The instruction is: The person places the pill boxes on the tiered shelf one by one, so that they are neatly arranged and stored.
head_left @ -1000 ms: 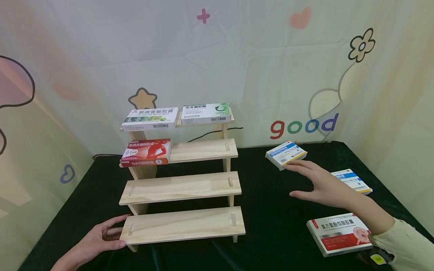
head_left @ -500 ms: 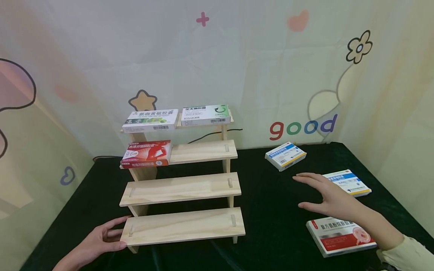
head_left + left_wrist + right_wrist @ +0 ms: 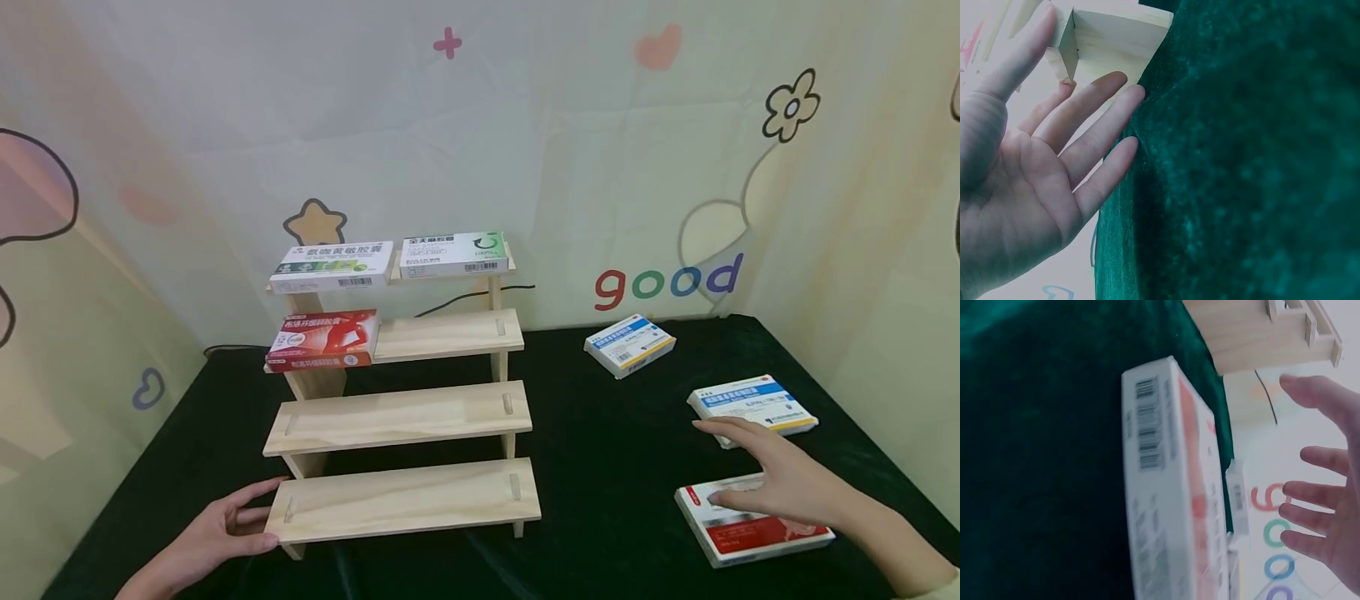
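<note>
In the head view my left hand (image 3: 213,533) holds the left end of the lowest board of a wooden step rack (image 3: 405,502) between thumb and index finger. The left wrist view shows its other fingers spread apart. My right hand (image 3: 787,479) hovers over a red-and-white medicine box (image 3: 738,542), fingers extended and holding nothing. Part of that box is hidden beneath it. Just beyond the fingertips lies a blue-and-white medicine box (image 3: 753,400). In the right wrist view, the hand (image 3: 1329,494) appears apart from the medicine box (image 3: 1160,481).
On the rack's top board sit a white-green medicine box (image 3: 333,265) and another white one (image 3: 453,252). A red medicine box (image 3: 324,339) occupies the second board's left side. Another blue-and-white box (image 3: 630,343) lies farther back on the dark green cloth (image 3: 592,467). A patterned curtain (image 3: 525,167) hangs behind.
My right hand has moved back toward me and rightward, from beside the farther blue-and-white box to above the red-and-white one. My left hand has stayed at the rack.
</note>
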